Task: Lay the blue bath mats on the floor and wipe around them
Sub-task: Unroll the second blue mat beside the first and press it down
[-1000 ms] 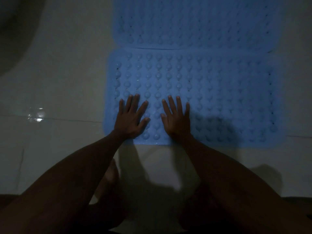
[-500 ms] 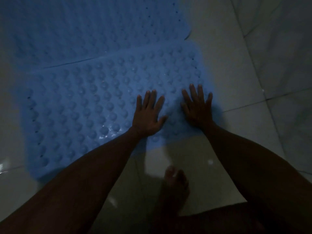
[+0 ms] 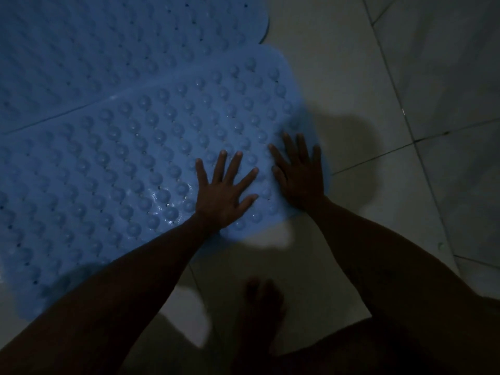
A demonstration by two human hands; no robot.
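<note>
Pressing flat, both hands point(image 3: 259, 188) rest on mat point(image 3: 121, 158).

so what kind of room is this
Most likely a bathroom or shower area: the floor is pale glossy tile, two blue studded bath mats, one nearer and one farther, lie on it, and a bare foot stands there.

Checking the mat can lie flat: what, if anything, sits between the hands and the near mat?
Nothing visible: the left hand and right hand press flat, directly on the near blue mat.
</note>
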